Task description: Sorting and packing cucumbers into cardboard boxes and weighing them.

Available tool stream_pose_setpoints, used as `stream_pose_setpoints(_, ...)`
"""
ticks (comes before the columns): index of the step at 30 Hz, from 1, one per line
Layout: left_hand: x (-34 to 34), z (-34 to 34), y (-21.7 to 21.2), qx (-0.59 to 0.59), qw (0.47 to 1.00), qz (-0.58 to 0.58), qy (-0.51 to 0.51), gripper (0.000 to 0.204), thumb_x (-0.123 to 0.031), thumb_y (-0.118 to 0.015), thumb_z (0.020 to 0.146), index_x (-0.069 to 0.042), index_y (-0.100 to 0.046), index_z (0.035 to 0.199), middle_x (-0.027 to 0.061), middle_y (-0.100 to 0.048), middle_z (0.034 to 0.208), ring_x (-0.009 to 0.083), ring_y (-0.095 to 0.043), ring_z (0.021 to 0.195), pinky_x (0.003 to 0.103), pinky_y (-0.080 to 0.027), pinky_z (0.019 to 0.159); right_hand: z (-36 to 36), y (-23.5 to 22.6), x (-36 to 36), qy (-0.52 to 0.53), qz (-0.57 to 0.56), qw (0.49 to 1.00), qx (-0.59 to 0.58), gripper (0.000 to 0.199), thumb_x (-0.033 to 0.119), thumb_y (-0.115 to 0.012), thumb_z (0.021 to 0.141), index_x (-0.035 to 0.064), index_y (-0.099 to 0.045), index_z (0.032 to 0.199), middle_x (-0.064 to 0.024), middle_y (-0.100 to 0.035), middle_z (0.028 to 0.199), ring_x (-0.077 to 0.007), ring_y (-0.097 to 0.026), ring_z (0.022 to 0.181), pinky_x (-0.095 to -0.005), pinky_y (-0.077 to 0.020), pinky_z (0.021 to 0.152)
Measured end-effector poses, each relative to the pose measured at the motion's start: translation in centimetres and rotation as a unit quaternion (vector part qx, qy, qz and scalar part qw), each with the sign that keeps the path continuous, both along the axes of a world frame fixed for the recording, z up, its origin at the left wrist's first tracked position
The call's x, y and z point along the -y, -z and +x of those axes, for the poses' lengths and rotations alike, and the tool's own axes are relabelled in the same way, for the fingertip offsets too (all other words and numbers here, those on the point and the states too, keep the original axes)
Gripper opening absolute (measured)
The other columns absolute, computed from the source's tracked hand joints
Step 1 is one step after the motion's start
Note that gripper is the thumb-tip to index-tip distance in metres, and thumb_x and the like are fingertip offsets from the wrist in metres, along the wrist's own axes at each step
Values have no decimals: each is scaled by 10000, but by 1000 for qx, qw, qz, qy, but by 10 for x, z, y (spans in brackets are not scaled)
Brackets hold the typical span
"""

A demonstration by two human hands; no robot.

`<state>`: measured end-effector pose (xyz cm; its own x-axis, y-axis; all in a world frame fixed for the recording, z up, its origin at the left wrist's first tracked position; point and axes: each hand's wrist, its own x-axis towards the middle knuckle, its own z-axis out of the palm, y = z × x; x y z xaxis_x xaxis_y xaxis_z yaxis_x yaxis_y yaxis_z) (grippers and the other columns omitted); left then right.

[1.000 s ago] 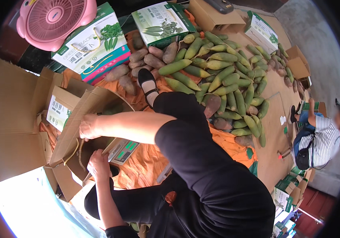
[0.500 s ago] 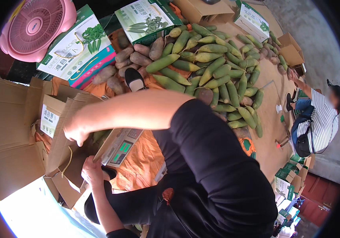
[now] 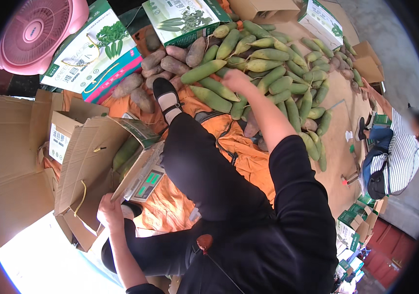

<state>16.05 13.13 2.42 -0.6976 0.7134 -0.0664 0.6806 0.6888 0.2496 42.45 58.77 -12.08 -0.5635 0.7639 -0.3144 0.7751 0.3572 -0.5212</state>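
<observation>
In the head view, the person's left hand (image 3: 110,214) has its grip closed on the near edge of an open cardboard box (image 3: 80,161), inside which a green radish (image 3: 125,152) lies partly in shadow, with a scale (image 3: 149,184) just beside the box. The right hand (image 3: 237,82) reaches into the pile of green radishes (image 3: 268,55), and whether its grip has closed around one cannot be told. Those radishes lie heaped beyond the person's leg, next to reddish-brown ones (image 3: 173,65) and partly over an orange sheet (image 3: 248,171).
</observation>
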Motion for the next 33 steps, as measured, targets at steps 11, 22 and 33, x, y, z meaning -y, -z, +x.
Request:
stream_pose_setpoints(11, 6, -12, 8, 56, 998, 26, 3, 117, -82, -663, 736, -24, -613, 824, 131, -601, 764, 307, -605, 681, 345, -474, 625, -12, 117, 94, 112, 89, 983, 115, 385, 285, -697, 739, 57, -623, 1041, -157, -634, 972, -317, -592, 991, -436, -484, 827)
stream_pose_setpoints(22, -1, -9, 5, 54, 998, 20, -10, 92, -46, -668, 736, -35, -629, 820, 112, -626, 776, 275, -624, 702, 335, -488, 654, -56, 113, 63, 50, 43, 996, 67, 473, 351, -672, 789, 104, -544, 1172, -111, -517, 1194, -270, -524, 1110, -452, -451, 891)
stream_pose_setpoints(33, 0, -12, 2, 55, 998, -19, -18, 115, -103, -647, 738, -45, -657, 836, 104, -620, 782, 298, -616, 781, 364, -492, 699, -97, 118, 78, 82, -81, 963, 244, 651, 319, -743, 712, 133, -407, 1238, -116, -546, 1216, -307, -521, 1170, -487, -436, 929)
